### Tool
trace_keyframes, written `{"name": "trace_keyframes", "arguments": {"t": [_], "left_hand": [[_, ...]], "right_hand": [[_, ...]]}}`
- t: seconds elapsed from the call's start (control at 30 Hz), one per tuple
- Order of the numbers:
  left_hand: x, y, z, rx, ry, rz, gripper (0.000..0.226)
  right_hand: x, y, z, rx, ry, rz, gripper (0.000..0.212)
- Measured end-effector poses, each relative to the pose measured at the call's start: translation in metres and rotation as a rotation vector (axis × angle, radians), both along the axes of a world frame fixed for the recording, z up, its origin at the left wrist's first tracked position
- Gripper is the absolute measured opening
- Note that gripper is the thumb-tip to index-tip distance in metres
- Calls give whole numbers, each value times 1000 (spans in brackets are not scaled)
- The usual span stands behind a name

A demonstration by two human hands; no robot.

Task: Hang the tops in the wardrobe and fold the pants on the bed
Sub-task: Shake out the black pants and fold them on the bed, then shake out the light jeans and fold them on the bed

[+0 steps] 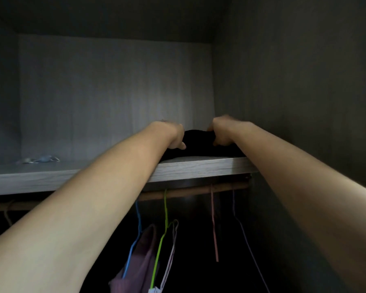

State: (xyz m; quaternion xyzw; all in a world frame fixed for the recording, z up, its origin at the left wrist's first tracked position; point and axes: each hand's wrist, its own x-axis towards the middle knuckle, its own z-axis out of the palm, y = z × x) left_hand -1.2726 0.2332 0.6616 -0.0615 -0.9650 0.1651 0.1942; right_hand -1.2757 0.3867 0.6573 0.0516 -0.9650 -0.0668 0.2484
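A dark folded garment [199, 142] lies on the wardrobe's upper shelf [197, 168], near its right end, long axis running left to right. The left hand [173, 135] and right hand [221, 133] flank it, equally near, fingers [181, 145] clenched on its two ends. Any lift would seemingly come straight back toward the person.
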Motion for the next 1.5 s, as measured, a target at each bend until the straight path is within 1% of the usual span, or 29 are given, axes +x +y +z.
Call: {"name": "trace_keyframes", "arguments": {"t": [0.07, 0.1, 0.17, 0.23, 0.27, 0.33, 0.4, 0.43, 0.47, 0.53, 0.57, 0.63, 0.7, 0.8, 0.83, 0.93, 1.03, 1.13, 1.23, 1.3, 1.4, 1.5], "left_hand": [[-3, 0, -2, -24, -38, -2, 49], [-2, 0, -4, -15, -68, 3, 48], [-1, -3, -9, 60, -138, 2, 51], [1, -11, -9, 132, -119, -40, 52], [2, -15, -9, 166, -67, -78, 51], [5, -24, -5, 287, 103, -165, 48], [14, -30, 0, 405, 340, -270, 46], [19, -32, 2, 440, 467, -325, 44], [24, -34, 3, 447, 588, -377, 43], [31, -36, 1, 387, 789, -455, 44], [32, -36, -1, 355, 854, -490, 46], [35, -35, -8, 336, 906, -540, 50], [41, -29, -15, 339, 906, -571, 53], [63, -15, -28, 341, 880, -583, 55], [74, -10, -31, 349, 874, -586, 55], [118, 4, -35, 379, 907, -617, 56], [172, 24, -35, 452, 1002, -657, 55], [221, 49, -40, 573, 1035, -658, 54], [266, 93, -57, 605, 972, -684, 56], [294, 139, -71, 602, 906, -738, 56], [333, 223, -100, 607, 771, -861, 58], [384, 326, -156, 644, 628, -1015, 59]], "right_hand": [[-3, 4, -3, -31, -109, 8, 43], [-4, 4, -6, -52, -172, 3, 46], [-1, 3, -12, -63, -269, -21, 47], [3, 3, -14, -79, -252, -8, 42], [6, 4, -13, -132, -212, 15, 42], [13, 7, -11, -248, -93, 70, 43], [22, 12, -11, -302, 62, 87, 44], [27, 14, -13, -300, 174, 91, 44], [34, 17, -16, -287, 308, 97, 43], [48, 24, -25, -278, 543, 113, 41], [55, 27, -30, -274, 596, 100, 41], [70, 32, -39, -217, 600, 31, 42], [90, 37, -48, -108, 634, -38, 43], [135, 47, -59, 49, 700, -68, 43], [152, 50, -61, 68, 696, -76, 44], [208, 51, -66, 25, 664, -42, 46], [268, 61, -77, 203, 669, -17, 41], [335, 98, -87, 203, 649, -35, 43], [403, 159, -104, 206, 615, -137, 48], [453, 207, -119, 184, 596, -236, 49], [532, 284, -154, 175, 548, -419, 49], [620, 358, -207, 129, 481, -629, 50]]}}
